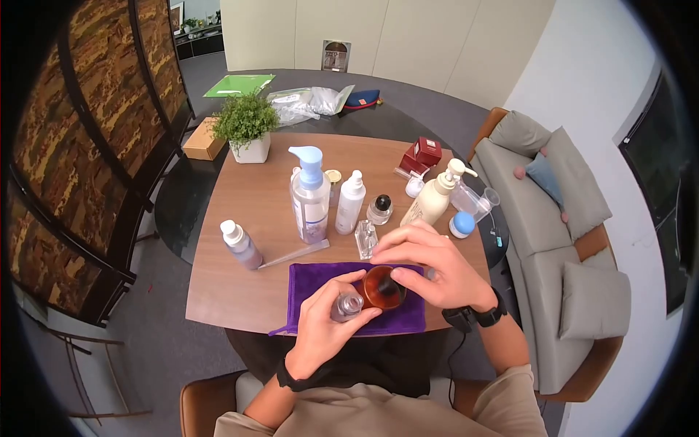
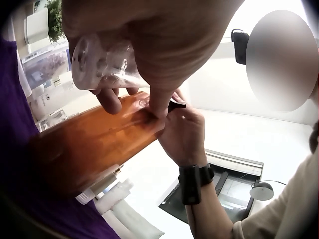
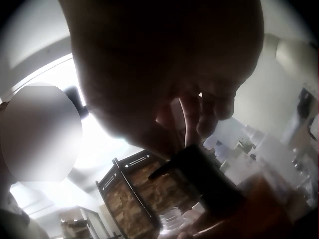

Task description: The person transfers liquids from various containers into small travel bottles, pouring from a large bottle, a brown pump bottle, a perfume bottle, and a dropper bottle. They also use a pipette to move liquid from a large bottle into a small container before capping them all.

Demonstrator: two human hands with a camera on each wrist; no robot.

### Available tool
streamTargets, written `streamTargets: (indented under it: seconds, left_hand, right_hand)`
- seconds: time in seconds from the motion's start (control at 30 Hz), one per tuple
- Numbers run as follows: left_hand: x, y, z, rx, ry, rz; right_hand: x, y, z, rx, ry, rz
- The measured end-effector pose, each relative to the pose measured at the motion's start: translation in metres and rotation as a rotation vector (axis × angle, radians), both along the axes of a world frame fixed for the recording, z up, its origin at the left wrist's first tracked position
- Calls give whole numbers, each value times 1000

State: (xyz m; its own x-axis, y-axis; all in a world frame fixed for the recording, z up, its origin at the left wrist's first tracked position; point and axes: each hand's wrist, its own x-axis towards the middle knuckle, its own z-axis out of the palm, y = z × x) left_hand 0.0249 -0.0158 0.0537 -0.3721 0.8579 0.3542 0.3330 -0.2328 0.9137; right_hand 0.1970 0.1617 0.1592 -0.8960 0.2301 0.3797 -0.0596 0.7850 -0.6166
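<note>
An amber bottle (image 1: 375, 297) with a black top (image 1: 389, 285) stands on a purple cloth (image 1: 306, 280). My left hand (image 1: 324, 320) grips a small clear bottle (image 1: 349, 303), its open mouth facing up, while thumb and fingertips touch the amber bottle's side. The left wrist view shows the clear bottle (image 2: 102, 62) in the curled fingers beside the amber bottle (image 2: 99, 142). My right hand (image 1: 440, 273) is over the amber bottle, thumb at the black top and other fingers extended. In the right wrist view the black top (image 3: 204, 181) is dark below the fingers; exact contact is unclear.
Behind the cloth are a blue-topped pump bottle (image 1: 312, 207), a white bottle (image 1: 350, 204), a clear glass bottle (image 1: 366, 240) and a cream pump bottle (image 1: 429, 198). A white-capped bottle (image 1: 242, 245) stands left, a blue-lidded jar (image 1: 462, 225) right. A plant (image 1: 246, 120) stands farther back.
</note>
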Motion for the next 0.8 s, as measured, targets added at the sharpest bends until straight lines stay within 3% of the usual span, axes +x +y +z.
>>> streamTargets:
  seconds: [0.13,0.27,0.43,0.5,0.6,0.67,0.7,0.77,0.8]
  left_hand:
    - [-6,2,8,58,113,29]
    - [-2,-2,25,13,195,66]
    - [-12,-1,26,61,295,88]
    - [-15,-1,30,41,237,89]
    - [-21,0,29,31,229,68]
    - [-20,2,30,60,250,53]
    - [-20,3,30,60,249,59]
    - [-19,3,29,63,238,49]
    - [-18,3,29,60,238,47]
  right_hand:
    - [-10,-1,-36,-267,43,195]
    - [-20,-12,-77,-453,129,203]
    - [-43,-54,-89,-701,457,-110]
    - [-43,-57,-86,-666,452,-159]
    - [-45,-52,-84,-499,342,-87]
    - [-50,-53,-83,-486,368,-202]
    - [-51,-55,-82,-487,366,-197]
    - [-49,-61,-82,-727,335,-251]
    - [-47,-60,-87,-672,337,-255]
